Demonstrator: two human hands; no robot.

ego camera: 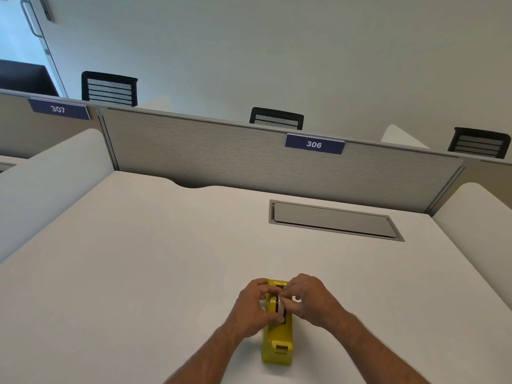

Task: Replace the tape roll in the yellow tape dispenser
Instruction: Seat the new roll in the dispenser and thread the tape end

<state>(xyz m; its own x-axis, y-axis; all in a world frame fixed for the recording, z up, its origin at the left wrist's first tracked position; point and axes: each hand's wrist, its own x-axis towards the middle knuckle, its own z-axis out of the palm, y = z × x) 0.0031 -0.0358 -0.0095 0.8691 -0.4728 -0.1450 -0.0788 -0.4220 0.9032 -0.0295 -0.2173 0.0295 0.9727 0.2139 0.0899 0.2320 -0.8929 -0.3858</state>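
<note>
White desk surface (144,259) in a partitioned cubicle, grey divider (221,153) at the far edge carrying a plate numbered 306 (314,144), a closed cable hatch (332,220) set into the top at far right. Near the front edge the yellow tape dispenser (277,336) is standing on the desk, cutter end pointing toward the person. Both hands are working at its roll cradle: the left hand (253,307) is closing around the left side of the body and hub, while the right hand (307,297) is pinching the tape roll (281,306) by its rim, fingers curled. Whether the roll is seated or lifting clear cannot be determined, since the fingers are covering the axle. Assessment: the dispenser is likely weighted and stiff, so it is best steadied by its flanks; the roll is light, rigid at the core and tacky on its face, so it is best gripped by the edges, well away from the serrated blade.
</note>
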